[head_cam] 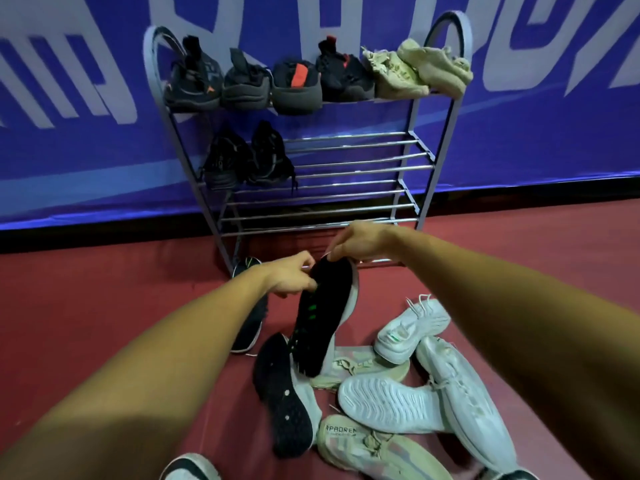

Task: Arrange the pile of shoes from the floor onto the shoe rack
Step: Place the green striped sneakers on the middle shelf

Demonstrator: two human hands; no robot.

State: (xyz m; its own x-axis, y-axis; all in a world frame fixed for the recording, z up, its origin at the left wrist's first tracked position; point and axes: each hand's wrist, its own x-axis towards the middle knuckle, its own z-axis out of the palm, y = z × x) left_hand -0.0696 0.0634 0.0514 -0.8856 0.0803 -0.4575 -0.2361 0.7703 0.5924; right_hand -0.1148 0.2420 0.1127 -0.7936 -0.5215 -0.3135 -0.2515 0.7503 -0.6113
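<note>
Your left grip (290, 279) and right grip (360, 244) both pinch the black-soled shoe (320, 323) at its far end; long axis points back at you, shoe rack (360, 171) just beyond, right grip nearer.

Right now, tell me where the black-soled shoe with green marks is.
Head view, centre: the black-soled shoe is gripped by the left hand and right hand, before the grey metal shoe rack, above the pile of pale shoes.

2 bare forearms (145, 355) (wrists too)
</note>
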